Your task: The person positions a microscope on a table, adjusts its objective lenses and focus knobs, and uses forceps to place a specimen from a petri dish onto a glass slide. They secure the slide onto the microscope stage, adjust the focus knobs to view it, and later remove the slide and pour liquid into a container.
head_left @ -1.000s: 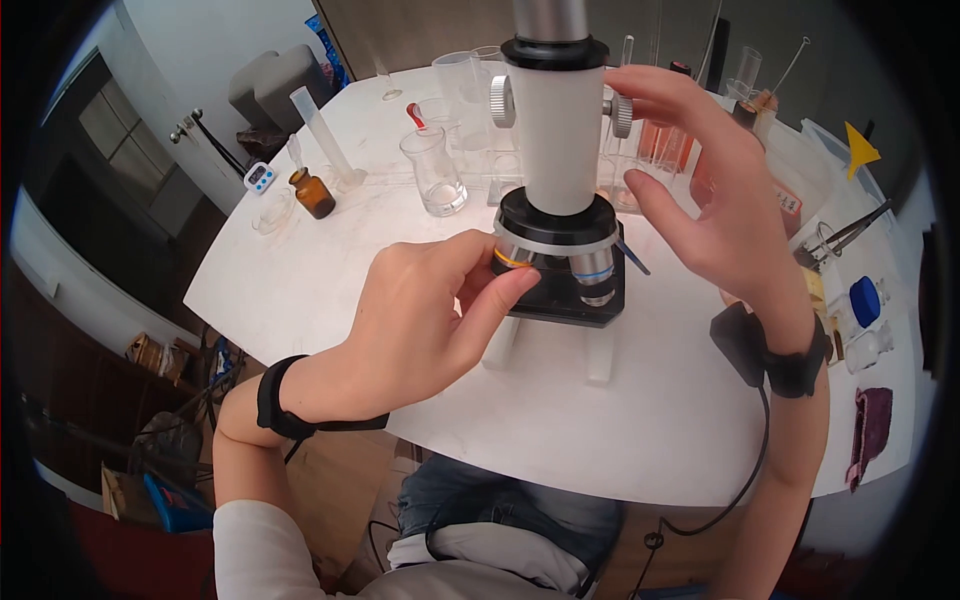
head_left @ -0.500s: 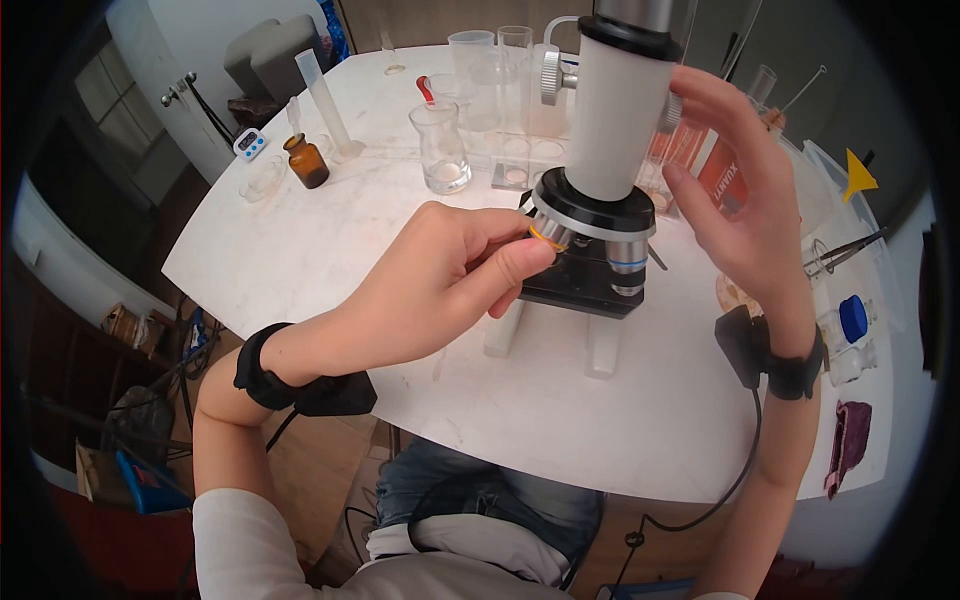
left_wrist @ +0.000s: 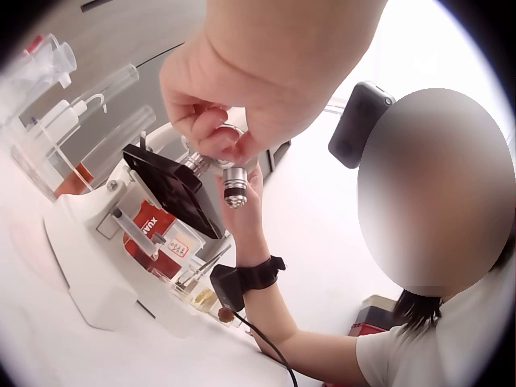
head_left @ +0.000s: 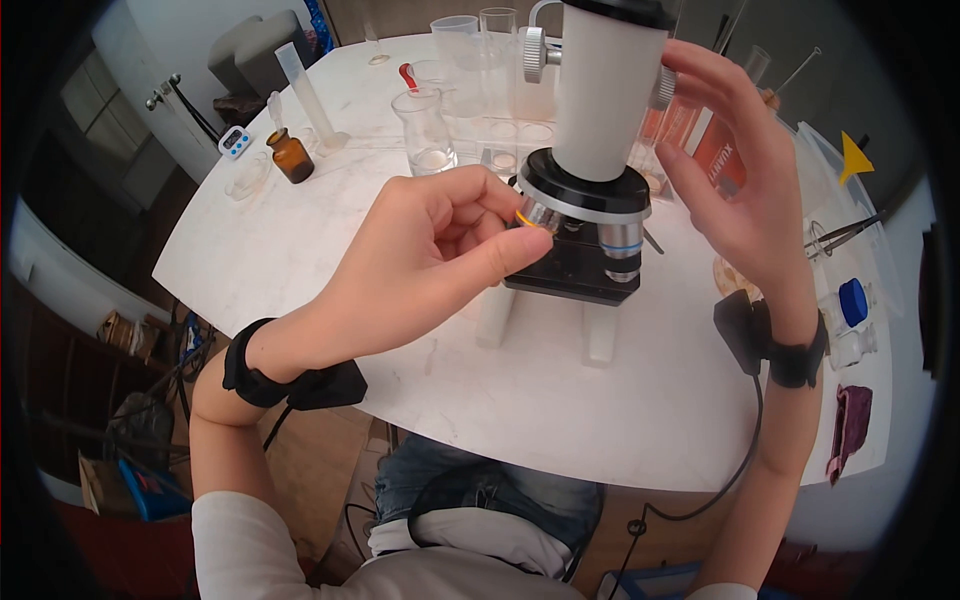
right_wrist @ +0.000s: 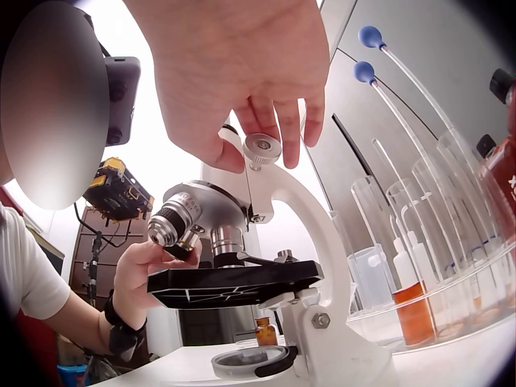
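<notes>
A white microscope (head_left: 610, 110) with a black stage (head_left: 580, 280) stands on the table before me. Under its nosepiece, my left hand (head_left: 400, 250) pinches a yellow-ringed objective lens (head_left: 538, 216) between thumb and fingers. Another objective lens with a blue ring (head_left: 622, 245) points down on the right. My right hand (head_left: 740, 175) is at the tube's right side, fingers spread loosely about the silver focus knob (right_wrist: 262, 148). In the right wrist view the thumb lies beside that knob and the fingers reach past it. The lower end of the pinched lens is mostly hidden in the head view.
Behind the microscope are a glass beaker (head_left: 424, 130), a plastic beaker (head_left: 456, 58) and a tube rack with orange liquid (right_wrist: 411, 310). A brown bottle (head_left: 292, 158), measuring cylinder (head_left: 308, 95) and timer (head_left: 235, 142) stand left. A blue-capped jar (head_left: 852, 300) and purple cloth (head_left: 850, 430) lie right.
The head view has shifted, so the microscope's upper part appears farther right and higher. The left hand stays at the yellow-ringed lens, and the right hand stays by the focus knob.
</notes>
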`<state>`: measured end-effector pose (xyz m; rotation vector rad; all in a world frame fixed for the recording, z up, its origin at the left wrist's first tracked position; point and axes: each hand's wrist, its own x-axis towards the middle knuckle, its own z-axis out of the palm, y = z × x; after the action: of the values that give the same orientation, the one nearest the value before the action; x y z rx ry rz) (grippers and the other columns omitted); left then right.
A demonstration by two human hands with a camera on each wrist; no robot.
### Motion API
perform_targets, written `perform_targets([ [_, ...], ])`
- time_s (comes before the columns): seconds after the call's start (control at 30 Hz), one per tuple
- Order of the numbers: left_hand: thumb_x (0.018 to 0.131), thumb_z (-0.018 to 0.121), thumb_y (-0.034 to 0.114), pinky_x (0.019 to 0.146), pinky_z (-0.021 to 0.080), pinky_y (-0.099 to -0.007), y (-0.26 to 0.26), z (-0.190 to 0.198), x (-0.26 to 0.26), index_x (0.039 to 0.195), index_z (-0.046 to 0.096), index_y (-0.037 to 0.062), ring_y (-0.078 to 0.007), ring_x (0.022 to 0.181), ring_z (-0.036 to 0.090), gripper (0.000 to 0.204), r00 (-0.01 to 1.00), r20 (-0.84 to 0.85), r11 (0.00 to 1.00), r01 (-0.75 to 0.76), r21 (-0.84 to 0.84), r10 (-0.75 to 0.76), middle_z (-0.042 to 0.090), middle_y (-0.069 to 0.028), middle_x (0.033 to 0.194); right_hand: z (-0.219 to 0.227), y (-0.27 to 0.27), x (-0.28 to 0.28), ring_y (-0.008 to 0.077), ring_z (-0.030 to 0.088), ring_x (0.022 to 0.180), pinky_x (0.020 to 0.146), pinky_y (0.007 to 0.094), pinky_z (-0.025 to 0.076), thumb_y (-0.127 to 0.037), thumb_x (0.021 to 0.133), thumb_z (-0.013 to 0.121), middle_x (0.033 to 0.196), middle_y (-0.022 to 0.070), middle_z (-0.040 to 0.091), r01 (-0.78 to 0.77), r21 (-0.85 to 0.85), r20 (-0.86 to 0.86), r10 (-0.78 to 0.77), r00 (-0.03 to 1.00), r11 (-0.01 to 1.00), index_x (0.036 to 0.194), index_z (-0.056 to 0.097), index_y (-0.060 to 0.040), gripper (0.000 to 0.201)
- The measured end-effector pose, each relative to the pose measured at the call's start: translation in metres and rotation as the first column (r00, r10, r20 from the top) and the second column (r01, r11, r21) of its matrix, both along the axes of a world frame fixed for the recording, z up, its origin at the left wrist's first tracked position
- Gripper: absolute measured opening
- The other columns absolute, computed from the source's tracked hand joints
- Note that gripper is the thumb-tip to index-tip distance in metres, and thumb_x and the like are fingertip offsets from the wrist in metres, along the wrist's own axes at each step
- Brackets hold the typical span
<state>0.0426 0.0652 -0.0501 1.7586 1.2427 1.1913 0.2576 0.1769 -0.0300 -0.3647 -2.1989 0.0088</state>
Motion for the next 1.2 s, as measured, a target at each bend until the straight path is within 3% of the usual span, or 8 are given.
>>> perform_targets([
  [0.07, 0.082, 0.064, 0.020, 0.047, 0.035, -0.0169, -0.004, 0.011, 0.003, 0.081, 0.055, -0.0025, -0.0014, 0.052, 0.043, 0.025, 0.994, 0.107, 0.978, 0.036, -0.204, -0.014, 0.050, 0.0031, 0.061, 0.000, 0.001, 0.000, 0.0215, 0.053, 0.106, 0.093, 0.0326, 0.040, 0.001, 0.075, 0.056, 0.118, 0.0085, 0.053, -0.007, 0.024, -0.003, 0.007, 1.000, 1.000, 0.120, 0.048, -0.0060, 0.047],
  [0.2, 0.083, 0.062, 0.022, 0.049, 0.036, -0.0166, -0.004, 0.013, 0.000, 0.086, 0.055, -0.0024, -0.0014, 0.056, 0.046, 0.025, 0.996, 0.070, 0.973, 0.062, -0.220, -0.048, 0.052, 0.0018, 0.065, -0.001, 0.001, 0.000, 0.0219, 0.053, 0.107, 0.093, 0.0326, 0.041, 0.001, 0.075, 0.056, 0.118, 0.0086, 0.053, -0.014, 0.007, 0.000, 0.014, 1.000, 1.000, 0.121, 0.047, -0.0064, 0.047],
  [0.27, 0.086, 0.059, 0.022, 0.053, 0.038, -0.0172, 0.000, 0.002, -0.002, 0.091, 0.053, -0.0021, -0.0026, 0.059, 0.047, 0.025, 0.996, -0.079, 0.999, 0.033, -0.025, -0.035, 0.052, 0.0018, 0.065, -0.002, 0.001, -0.001, 0.0220, 0.053, 0.108, 0.093, 0.0325, 0.041, 0.001, 0.075, 0.056, 0.119, 0.0086, 0.053, -0.015, -0.020, -0.011, 0.015, 1.000, 1.000, 0.121, 0.047, -0.0065, 0.047],
  [0.6, 0.083, 0.061, 0.026, 0.054, 0.037, -0.0176, 0.000, 0.009, -0.003, 0.090, 0.053, -0.0020, -0.0024, 0.059, 0.045, 0.030, 0.991, 0.089, 0.969, 0.116, -0.216, -0.099, 0.051, 0.0019, 0.066, -0.002, 0.003, 0.001, 0.0225, 0.053, 0.108, 0.092, 0.0328, 0.042, 0.000, 0.075, 0.056, 0.118, 0.0080, 0.053, -0.020, 0.025, -0.003, 0.020, 1.000, 0.999, 0.121, 0.047, -0.0079, 0.048],
  [0.67, 0.081, 0.064, 0.027, 0.052, 0.036, -0.0166, 0.003, 0.006, -0.003, 0.087, 0.055, -0.0010, -0.0017, 0.058, 0.044, 0.031, 0.999, -0.042, 0.999, 0.019, -0.041, -0.021, 0.051, 0.0022, 0.067, -0.002, 0.003, 0.001, 0.0225, 0.053, 0.108, 0.091, 0.0328, 0.043, 0.000, 0.075, 0.056, 0.118, 0.0079, 0.053, -0.019, 0.024, 0.001, 0.019, 1.000, 1.000, 0.122, 0.047, -0.0082, 0.048],
  [0.9, 0.075, 0.071, 0.028, 0.048, 0.034, -0.0151, 0.011, -0.004, -0.002, 0.082, 0.056, 0.0012, 0.0001, 0.057, 0.045, 0.032, 0.997, -0.066, 0.995, -0.025, 0.098, 0.031, 0.051, 0.0029, 0.064, -0.001, 0.002, 0.000, 0.0215, 0.052, 0.108, 0.091, 0.0322, 0.043, 0.001, 0.075, 0.057, 0.119, 0.0077, 0.052, -0.016, -0.021, -0.007, 0.016, 1.000, 1.000, 0.122, 0.047, -0.0078, 0.048],
  [1.07, 0.074, 0.072, 0.028, 0.051, 0.036, -0.0155, 0.002, 0.013, 0.000, 0.084, 0.058, 0.0016, -0.0015, 0.060, 0.050, 0.031, 0.993, 0.122, 0.978, 0.035, -0.205, -0.010, 0.056, 0.0008, 0.072, 0.007, -0.008, -0.012, 0.0267, 0.056, 0.097, 0.084, 0.0320, 0.046, -0.001, 0.067, 0.058, 0.105, 0.0198, 0.054, -0.074, 0.087, -0.106, 0.083, 0.991, 0.993, 0.111, 0.046, 0.0060, 0.046],
  [1.2, 0.075, 0.071, 0.028, 0.052, 0.037, -0.0163, 0.004, 0.015, -0.003, 0.086, 0.058, 0.0027, -0.0022, 0.062, 0.050, 0.030, 1.000, -0.008, 0.984, 0.004, -0.177, -0.006, 0.057, 0.0011, 0.076, 0.007, 0.001, -0.006, 0.0240, 0.053, 0.102, 0.088, 0.0325, 0.044, 0.001, 0.065, 0.059, 0.110, 0.0165, 0.052, -0.193, 0.024, -0.048, 0.194, 0.980, 0.981, 0.114, 0.045, 0.0031, 0.052],
])
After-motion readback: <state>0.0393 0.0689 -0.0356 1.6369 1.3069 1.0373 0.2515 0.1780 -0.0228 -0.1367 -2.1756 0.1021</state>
